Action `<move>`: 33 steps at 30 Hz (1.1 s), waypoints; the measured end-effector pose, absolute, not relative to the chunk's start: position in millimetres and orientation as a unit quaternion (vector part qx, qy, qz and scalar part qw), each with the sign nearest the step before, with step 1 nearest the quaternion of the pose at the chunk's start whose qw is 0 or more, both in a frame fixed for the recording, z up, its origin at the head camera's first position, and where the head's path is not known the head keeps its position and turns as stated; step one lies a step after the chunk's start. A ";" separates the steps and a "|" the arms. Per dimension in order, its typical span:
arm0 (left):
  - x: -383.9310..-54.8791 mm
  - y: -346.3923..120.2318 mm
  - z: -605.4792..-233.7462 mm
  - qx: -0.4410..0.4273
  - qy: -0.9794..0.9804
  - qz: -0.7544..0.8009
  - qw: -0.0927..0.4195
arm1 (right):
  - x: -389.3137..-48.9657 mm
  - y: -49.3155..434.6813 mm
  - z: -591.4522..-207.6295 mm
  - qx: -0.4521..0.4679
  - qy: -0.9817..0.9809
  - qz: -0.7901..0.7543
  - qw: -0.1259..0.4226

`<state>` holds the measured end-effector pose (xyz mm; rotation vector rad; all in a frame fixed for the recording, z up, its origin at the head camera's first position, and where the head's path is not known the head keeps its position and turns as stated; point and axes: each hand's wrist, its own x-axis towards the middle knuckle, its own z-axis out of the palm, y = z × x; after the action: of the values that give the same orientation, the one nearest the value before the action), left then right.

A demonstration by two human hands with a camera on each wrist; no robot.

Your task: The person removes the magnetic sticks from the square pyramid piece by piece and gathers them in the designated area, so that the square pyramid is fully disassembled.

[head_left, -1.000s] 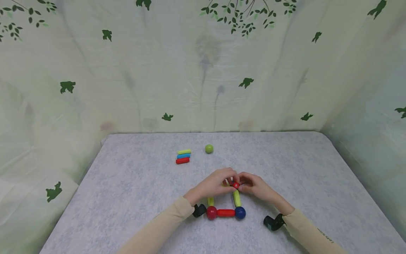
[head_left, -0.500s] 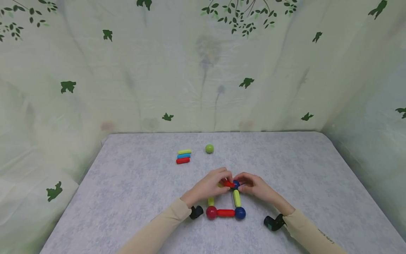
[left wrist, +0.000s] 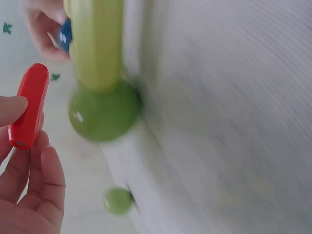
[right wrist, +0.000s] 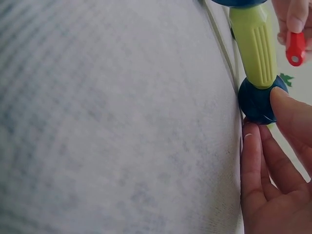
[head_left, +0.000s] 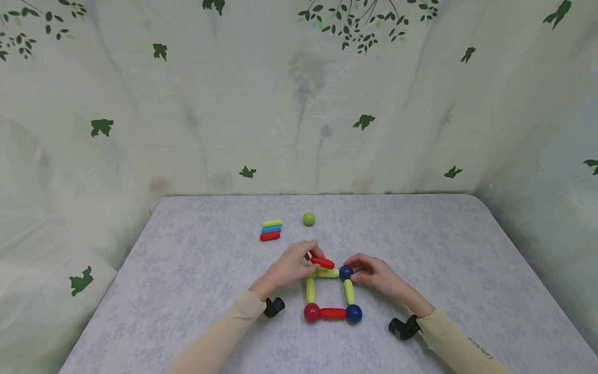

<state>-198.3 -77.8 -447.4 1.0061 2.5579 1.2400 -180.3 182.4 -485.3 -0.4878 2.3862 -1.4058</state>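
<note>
My left hand [head_left: 290,265] pinches a red magnetic rod [head_left: 322,263] between thumb and fingers, held above the far left part of a square of magnetic rods and balls. My right hand [head_left: 376,275] holds the square's far right dark blue ball [head_left: 345,272] between thumb and fingertips. Yellow-green rods [head_left: 349,292] form the far, left and right sides; a red rod [head_left: 333,314] forms the near side. At the near corners are a red ball [head_left: 312,312] and a dark blue ball [head_left: 354,314]. The left wrist view shows a green corner ball [left wrist: 105,114], hidden in the head view.
Farther back lie a loose yellow-green rod [head_left: 272,223], a blue rod [head_left: 271,229] and a red rod [head_left: 270,236], side by side. A loose green ball [head_left: 309,218] is to their right. Behind the grey tabletop [head_left: 420,234] hangs a leaf-patterned curtain [head_left: 261,114].
The red rod, earlier at the far right blue ball between both hands, has come away from it. My left hand has carried it to the left; my right hand stays at the ball.
</note>
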 end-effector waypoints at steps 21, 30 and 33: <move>-219.4 -162.6 -462.9 0.175 0.896 0.407 -0.029 | -179.2 184.1 -486.1 -0.183 0.836 -0.493 0.155; -230.9 -170.9 -465.5 0.158 0.911 0.377 -0.051 | -177.2 183.1 -483.6 -0.186 0.838 -0.489 0.154; -233.4 -171.5 -465.7 0.151 0.920 0.358 -0.051 | -177.2 183.3 -483.5 -0.187 0.838 -0.489 0.153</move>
<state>-233.4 -171.5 -465.7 0.4910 2.9889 1.1614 -177.2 183.3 -483.5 -0.5353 2.4045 -1.4026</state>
